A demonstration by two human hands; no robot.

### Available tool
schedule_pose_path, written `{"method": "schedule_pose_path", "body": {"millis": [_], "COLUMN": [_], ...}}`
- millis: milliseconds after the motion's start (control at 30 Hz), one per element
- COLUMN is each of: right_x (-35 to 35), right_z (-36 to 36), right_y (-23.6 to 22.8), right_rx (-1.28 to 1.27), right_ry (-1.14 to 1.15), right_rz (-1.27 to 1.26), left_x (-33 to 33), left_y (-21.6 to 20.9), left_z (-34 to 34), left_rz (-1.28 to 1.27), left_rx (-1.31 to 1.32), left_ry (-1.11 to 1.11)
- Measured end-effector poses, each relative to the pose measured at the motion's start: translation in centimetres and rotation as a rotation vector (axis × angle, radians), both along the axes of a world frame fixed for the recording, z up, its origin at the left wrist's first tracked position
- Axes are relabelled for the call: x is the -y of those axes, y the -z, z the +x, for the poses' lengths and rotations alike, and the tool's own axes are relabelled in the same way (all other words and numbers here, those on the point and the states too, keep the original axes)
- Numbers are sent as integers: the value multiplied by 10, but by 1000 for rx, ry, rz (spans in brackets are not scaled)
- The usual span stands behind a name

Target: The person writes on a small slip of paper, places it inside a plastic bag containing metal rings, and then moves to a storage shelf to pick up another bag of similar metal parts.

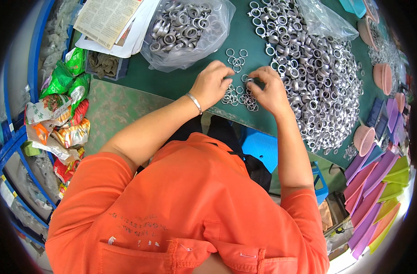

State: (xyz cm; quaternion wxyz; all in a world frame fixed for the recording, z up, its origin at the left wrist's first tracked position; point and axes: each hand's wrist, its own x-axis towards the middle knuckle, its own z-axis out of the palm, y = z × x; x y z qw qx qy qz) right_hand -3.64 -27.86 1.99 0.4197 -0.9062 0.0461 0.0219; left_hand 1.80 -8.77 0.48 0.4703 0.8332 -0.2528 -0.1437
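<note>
My left hand (211,84), with a band at its wrist, is over the near edge of the green table, fingers curled and thumb close to the forefinger. Whatever it may hold is too small to make out. Across from it, my right hand (271,91) pinches a small metal ring (250,80) between thumb and forefinger. Several thin silver rings (236,60) lie loose just beyond the hands. A small cluster of thin rings (238,95) sits between the hands, by the table edge. Beside my right hand spreads a large heap of grey metal rings with small tabs (315,75).
A clear plastic bag of grey rings (183,29) stands at the far left, beside papers (109,20) and a grey bin with a cloth (104,65). Pink baskets (383,77) line the right. A blue stool (259,148) is under the near edge. Colourful packets (62,109) hang left.
</note>
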Motion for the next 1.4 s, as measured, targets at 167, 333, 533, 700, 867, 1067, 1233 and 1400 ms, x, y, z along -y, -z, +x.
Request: {"method": "schedule_pose_path", "body": {"millis": [167, 333, 533, 700, 867, 1067, 1233, 1400], "right_x": [-13, -15, -5, -11, -32, -17, -10, -15], "right_z": [15, 21, -3, -7, 12, 3, 1, 17], "right_y": [14, 26, 13, 9, 23, 16, 1, -4], "right_rx": [146, 191, -7, 150, 154, 116, -36, -8], "right_ry": [83, 68, 217, -26, 152, 95, -32, -105], "right_rz": [-42, -197, 100, -27, -158, -43, 63, -144], "left_x": [17, 18, 2, -9, -5, -6, -11, -1], "left_y": [10, 19, 10, 8, 5, 0, 10, 10], "left_z": [15, 17, 3, -3, 0, 3, 0, 9], "left_rz": [55, 63, -175, -239, -207, -267, -98, 65], "left_rx": [124, 182, -400, -721, -808, -853, -591, 78], "left_ry": [-3, -3, -217, -272, -324, -330, -181, 18]}}
